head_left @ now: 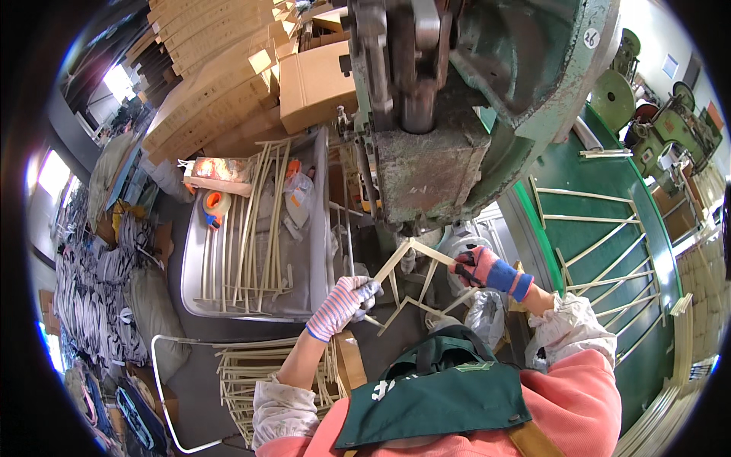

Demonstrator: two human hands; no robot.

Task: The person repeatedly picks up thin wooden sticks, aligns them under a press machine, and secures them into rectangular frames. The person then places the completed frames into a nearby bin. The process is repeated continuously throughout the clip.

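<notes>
Head view — angled strip (433, 254) in left hand (345, 306) and right hand (489, 270)

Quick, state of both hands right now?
Left hand: closed, holding the left side of the cream angled strip below the press.
Right hand: closed, holding the same strip's right side.

Head-worn fisheye view, facing down, near left hand (346, 305) and right hand (491, 272)

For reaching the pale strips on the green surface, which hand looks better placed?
Probably the right hand: both hold the angled cream piece, but it is nearer the green surface; the left hand is nearer the grey bin.
</notes>
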